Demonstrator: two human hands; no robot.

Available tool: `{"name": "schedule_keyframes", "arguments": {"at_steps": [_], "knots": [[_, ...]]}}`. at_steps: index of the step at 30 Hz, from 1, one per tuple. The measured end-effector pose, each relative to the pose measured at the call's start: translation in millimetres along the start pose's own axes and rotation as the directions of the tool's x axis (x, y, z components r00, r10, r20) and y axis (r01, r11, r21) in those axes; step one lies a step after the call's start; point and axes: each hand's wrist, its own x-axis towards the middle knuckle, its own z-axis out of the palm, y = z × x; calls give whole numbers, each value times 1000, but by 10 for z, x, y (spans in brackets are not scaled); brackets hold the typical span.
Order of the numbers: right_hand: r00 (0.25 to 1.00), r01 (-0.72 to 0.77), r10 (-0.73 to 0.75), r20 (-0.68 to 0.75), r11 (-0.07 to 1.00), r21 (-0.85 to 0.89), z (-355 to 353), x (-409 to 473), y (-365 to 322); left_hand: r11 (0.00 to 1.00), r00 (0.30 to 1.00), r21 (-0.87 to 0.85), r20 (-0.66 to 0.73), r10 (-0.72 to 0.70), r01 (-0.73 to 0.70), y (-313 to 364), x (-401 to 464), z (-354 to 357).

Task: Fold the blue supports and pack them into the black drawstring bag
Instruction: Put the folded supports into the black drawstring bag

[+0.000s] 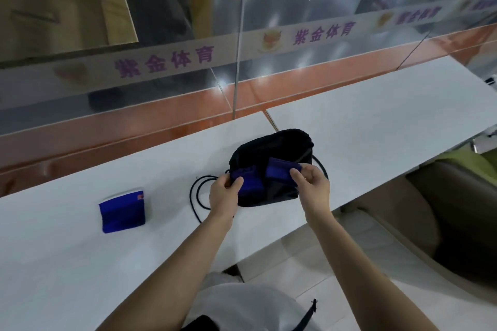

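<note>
Blue fabric is in both of your hands, held just above the black bag (271, 153), and I think this is because you are folding 1 support before you pack it. Your left hand (224, 195) pinches 1 end of the support (248, 179) between thumb and curled fingers; your right hand (312, 185) pinches the other end, which is raised and turned over, so the middle sags toward the bag. Holding both ends lets you bring them together in the air without putting the cloth down.

The bag lies flat on the white table (80, 263), directly under your hands, so the folded piece has only a short way to go. From this view I cannot tell where its mouth is or if it is open. Its cord (196, 196) makes a loose loop on the table to the left, out of the way of your work.

A 2nd support (122, 211) rests well apart on the left, already folded to a neat rectangle and waiting. By my judgement, 0 supports are in the bag yet.
</note>
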Motion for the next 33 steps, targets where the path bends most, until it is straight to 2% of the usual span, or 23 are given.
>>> {"name": "schedule_keyframes", "arguments": {"at_steps": [7,14,23,29,33], "knots": [[996,59,-42,79,973,-225,258,948,-101,997,998,41,-28,-59,60,47,427,181],[972,133,-31,232,888,-440,256,1520,34,991,996,115,-52,-69,75,-21,622,431],[958,157,-18,285,868,-472,-166,1879,314,932,991,355,-130,-20,65,121,893,1091],[953,98,49,300,885,-456,-353,2121,451,823,981,541,-162,-103,176,-70,1229,1262],[945,55,102,311,888,-457,-412,2236,505,769,966,588,-205,-159,252,-228,1337,1251]]}}
